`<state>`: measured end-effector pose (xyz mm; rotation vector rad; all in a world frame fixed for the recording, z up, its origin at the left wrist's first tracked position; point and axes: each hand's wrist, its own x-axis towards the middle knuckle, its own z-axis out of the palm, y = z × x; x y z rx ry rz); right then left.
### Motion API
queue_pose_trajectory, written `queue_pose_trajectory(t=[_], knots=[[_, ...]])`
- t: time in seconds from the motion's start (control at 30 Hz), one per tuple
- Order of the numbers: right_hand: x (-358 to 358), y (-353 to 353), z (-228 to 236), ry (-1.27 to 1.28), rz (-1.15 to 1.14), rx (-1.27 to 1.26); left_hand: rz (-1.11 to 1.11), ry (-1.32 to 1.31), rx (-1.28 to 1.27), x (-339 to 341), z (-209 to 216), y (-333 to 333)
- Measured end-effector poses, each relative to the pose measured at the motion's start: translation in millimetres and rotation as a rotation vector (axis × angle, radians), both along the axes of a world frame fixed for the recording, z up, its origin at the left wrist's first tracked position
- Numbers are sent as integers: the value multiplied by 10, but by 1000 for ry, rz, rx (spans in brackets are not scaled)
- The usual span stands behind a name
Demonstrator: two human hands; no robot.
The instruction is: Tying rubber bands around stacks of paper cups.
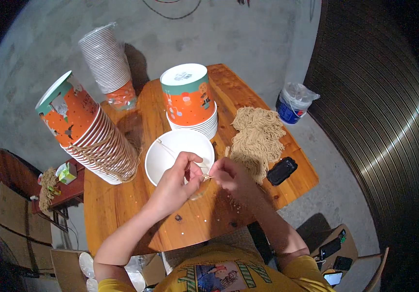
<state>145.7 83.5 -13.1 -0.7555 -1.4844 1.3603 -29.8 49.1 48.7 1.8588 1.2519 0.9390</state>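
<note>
My left hand (176, 182) and my right hand (231, 177) meet over the near rim of an open white paper tub (158, 168). Each pinches a short piece of thin tan string (207, 177); its exact shape is too small to make out. A thin pale strand (166, 148) crosses the tub's inside. Just right of the hands lies a heap of tan strings (256, 138). Behind the open tub, an upside-down stack of orange-and-green paper tubs (186, 100) stands upright. At the left leans another tall stack of such tubs (73, 114), with tan strings draped over its white rims.
A black plastic tray (282, 171) sits at the wooden table's (136, 219) right edge. Far back stands a plastic-wrapped stack of tubs (103, 61). A blue bucket (292, 104) with a bag liner is on the floor. Phones (333, 278) rest on a chair, lower right.
</note>
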Motion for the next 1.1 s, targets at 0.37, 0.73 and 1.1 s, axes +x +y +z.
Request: queue_pose_trajectory(t=[0.37,0.73,1.1], knots=[[-83,-231,159,-328,-350,523,-35,9,20,-21,-22,26],[-23,-286,-24,-70,-156,59,-76,156,103,10,59,-22],[-38,-330,-137,-261,-192,440,-110,382,472,9,-24,5]])
